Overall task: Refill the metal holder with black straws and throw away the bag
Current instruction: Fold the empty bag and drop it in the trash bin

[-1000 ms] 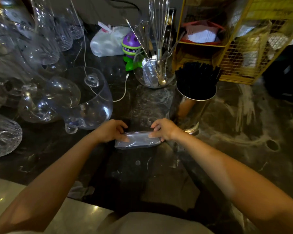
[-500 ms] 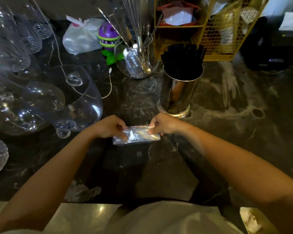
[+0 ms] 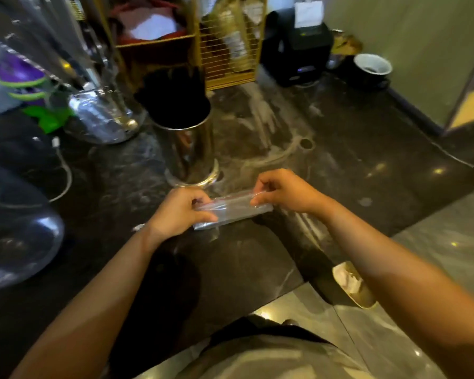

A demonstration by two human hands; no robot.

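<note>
Left hand (image 3: 179,212), right hand (image 3: 281,190) pinch opposite ends of empty clear zip bag (image 3: 231,209), just above counter (image 3: 340,149), near full metal straw holder (image 3: 188,149). Advice: fold flat, squeeze air out, then bin.

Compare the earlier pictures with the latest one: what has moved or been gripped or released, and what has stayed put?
The view has swung to the right, so the glassware has slid mostly out of frame. Nothing was taken up or let go. The left hand and right hand keep their grip on the folded clear bag, which now sits slightly tilted above the counter. The metal holder, full of black straws, stands as before.
</note>
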